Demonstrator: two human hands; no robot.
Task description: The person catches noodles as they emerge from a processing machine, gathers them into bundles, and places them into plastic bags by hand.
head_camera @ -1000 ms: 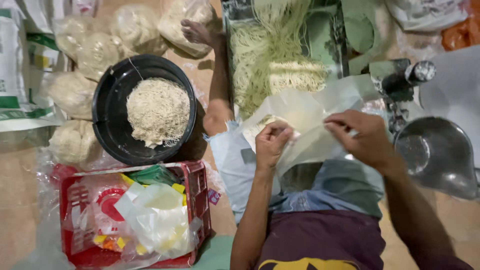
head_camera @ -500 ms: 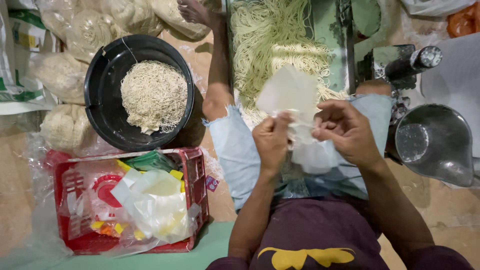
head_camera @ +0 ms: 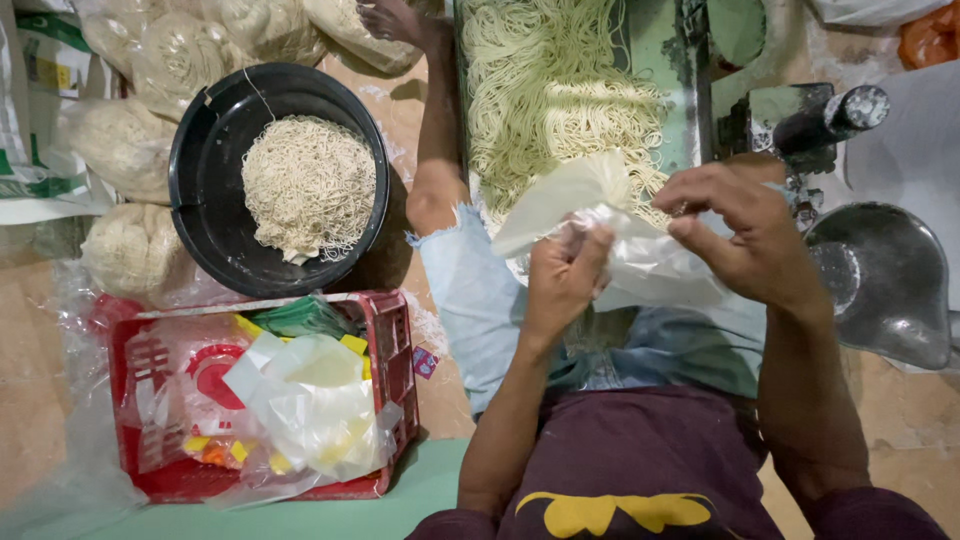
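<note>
A thin clear plastic bag (head_camera: 640,262) is held over my lap with both hands. My left hand (head_camera: 562,278) pinches its near edge, and my right hand (head_camera: 745,232) grips its right side with fingers curled in the film. Beyond the bag, pale yellow noodle strands (head_camera: 545,90) lie spread on a green tray (head_camera: 660,60). To the left, a black round basin (head_camera: 215,215) holds a heap of noodles (head_camera: 308,185).
A red plastic crate (head_camera: 395,340) with clear bags inside sits at lower left. Several filled noodle bags (head_camera: 125,150) lie along the upper left. A metal bowl (head_camera: 885,285) and a machine part (head_camera: 825,120) stand at right. My bare foot (head_camera: 395,20) is at top.
The bag has been gathered from a wide spread sheet into a smaller bunch between my hands. The view has shifted, so the basin and the crate now sit lower in it.
</note>
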